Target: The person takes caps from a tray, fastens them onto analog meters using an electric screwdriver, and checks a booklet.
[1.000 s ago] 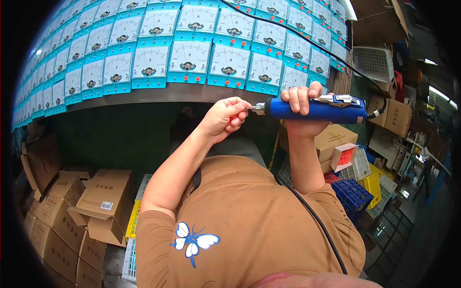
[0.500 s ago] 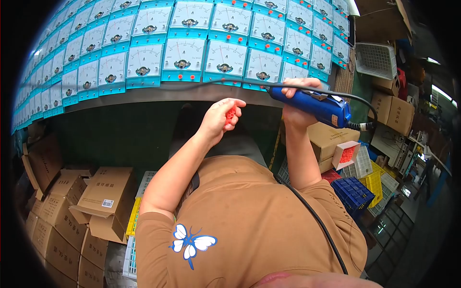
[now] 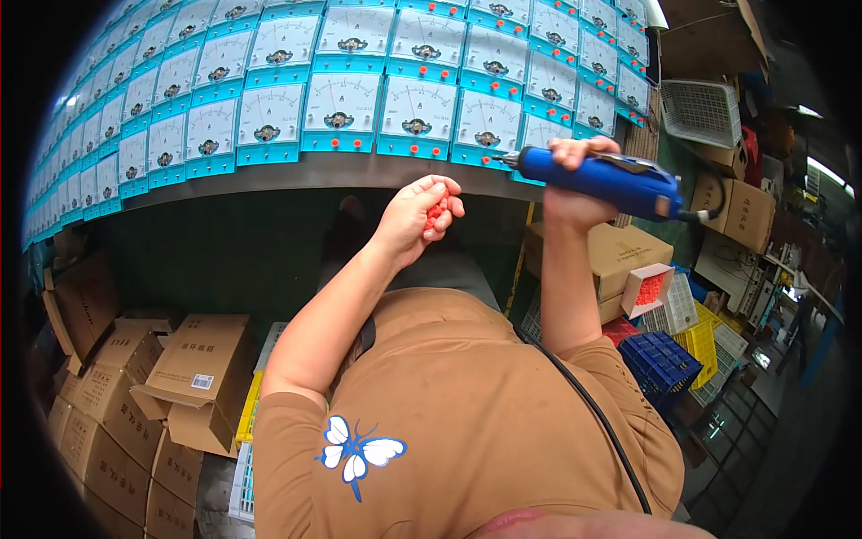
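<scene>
Small red caps [image 3: 435, 212] lie in my left hand [image 3: 417, 218], its fingers curled round them, just in front of the table edge. My right hand [image 3: 579, 184] grips a blue electric screwdriver [image 3: 611, 182] with a black cord at its rear. The tool points left, its tip at a red cap [image 3: 486, 160] on the turquoise lower strip of a meter [image 3: 488, 121] in the front row. Two red caps sit on the neighbouring meter [image 3: 417, 108]. Meters farther left show bare studs on their strips.
The metal table edge [image 3: 269, 180] runs below the meters. Cardboard boxes [image 3: 193, 368] are stacked at the lower left. On the right are a box of red caps [image 3: 648, 290], a blue crate [image 3: 660, 364], a white basket [image 3: 702, 112] and cartons [image 3: 628, 256].
The screwdriver has moved from my left hand's fingertips up to the front-row meters. My left hand has drawn away from the tip, showing the red caps in it. The cord has swung.
</scene>
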Demonstrator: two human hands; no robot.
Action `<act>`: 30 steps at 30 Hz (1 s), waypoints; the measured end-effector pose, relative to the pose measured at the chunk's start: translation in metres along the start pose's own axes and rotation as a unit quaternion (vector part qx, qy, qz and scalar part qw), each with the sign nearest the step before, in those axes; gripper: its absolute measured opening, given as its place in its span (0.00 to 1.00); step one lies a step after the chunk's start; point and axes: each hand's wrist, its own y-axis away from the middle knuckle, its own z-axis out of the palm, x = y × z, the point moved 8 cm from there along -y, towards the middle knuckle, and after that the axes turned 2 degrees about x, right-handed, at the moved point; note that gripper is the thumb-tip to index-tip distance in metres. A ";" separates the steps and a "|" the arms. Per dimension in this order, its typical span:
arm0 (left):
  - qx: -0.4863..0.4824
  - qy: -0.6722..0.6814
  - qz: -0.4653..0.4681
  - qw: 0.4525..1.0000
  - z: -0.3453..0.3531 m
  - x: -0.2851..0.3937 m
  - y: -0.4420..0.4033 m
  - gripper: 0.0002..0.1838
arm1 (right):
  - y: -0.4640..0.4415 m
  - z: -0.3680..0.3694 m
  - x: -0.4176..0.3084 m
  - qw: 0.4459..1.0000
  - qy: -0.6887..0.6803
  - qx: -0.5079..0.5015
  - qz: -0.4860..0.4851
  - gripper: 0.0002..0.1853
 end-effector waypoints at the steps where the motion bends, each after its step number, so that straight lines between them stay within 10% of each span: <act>1: -0.005 0.019 -0.002 1.000 0.003 -0.001 0.000 0.08 | -0.003 -0.002 -0.008 0.999 -0.024 0.023 0.008 0.24; 7: -0.035 0.079 -0.052 0.995 0.043 -0.010 -0.005 0.08 | 0.013 0.048 -0.024 0.981 -0.127 -0.084 0.116 0.26; 30: 0.048 -0.075 -0.009 0.996 0.003 -0.027 -0.018 0.09 | 0.014 -0.013 0.004 0.995 0.097 -0.006 -0.015 0.28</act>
